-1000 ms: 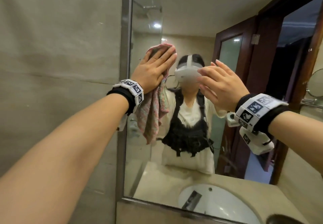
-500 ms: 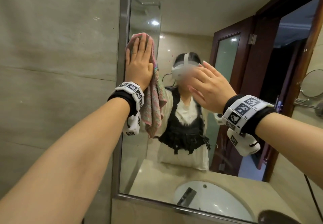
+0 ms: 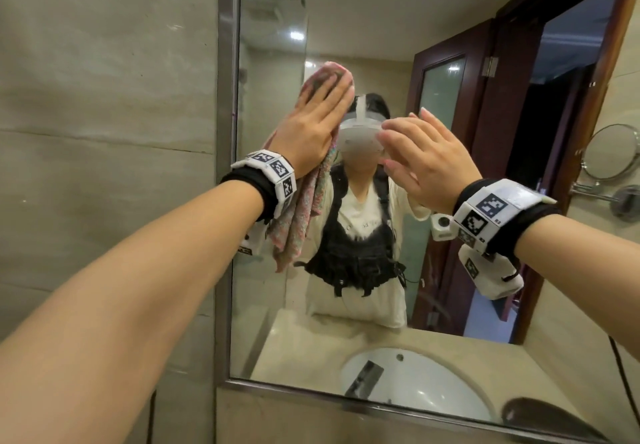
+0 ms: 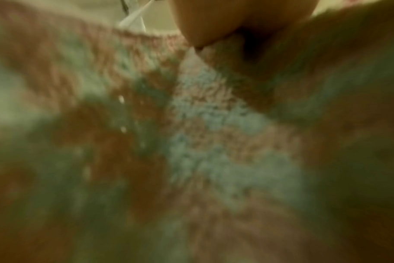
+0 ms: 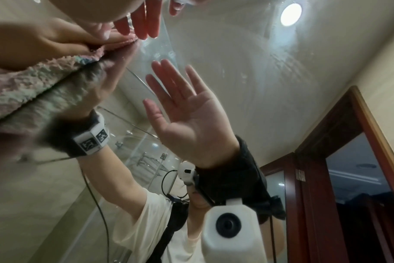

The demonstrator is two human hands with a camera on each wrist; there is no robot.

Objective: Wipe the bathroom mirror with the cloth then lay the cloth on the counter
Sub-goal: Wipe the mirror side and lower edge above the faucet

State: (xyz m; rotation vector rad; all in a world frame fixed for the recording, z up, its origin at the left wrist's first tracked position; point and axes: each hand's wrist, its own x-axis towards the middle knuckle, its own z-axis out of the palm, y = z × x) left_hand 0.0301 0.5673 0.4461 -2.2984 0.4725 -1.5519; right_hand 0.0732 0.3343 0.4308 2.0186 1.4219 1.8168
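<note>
My left hand [image 3: 318, 121] lies flat, fingers straight, and presses a pink and green cloth [image 3: 301, 215] against the mirror [image 3: 277, 305], high up near its left side. Most of the cloth hangs loose below my wrist. The left wrist view is filled by the blurred cloth [image 4: 202, 142]. My right hand [image 3: 422, 153] is held up in front of the glass with straight fingers and holds nothing. In the right wrist view its palm is reflected in the mirror [image 5: 236, 62], with a small gap between fingertips and glass.
The mirror's metal frame [image 3: 227, 132] meets a tiled wall [image 3: 104, 97] on the left. A white basin [image 3: 422, 384] and the counter are reflected low in the glass. A round shaving mirror [image 3: 611, 153] hangs at right. A dark object [image 3: 547, 419] sits bottom right.
My left hand has slid the cloth from the mirror's left edge back to the right, with the fingers turned rightward. The right hand has stayed roughly in place before the glass.
</note>
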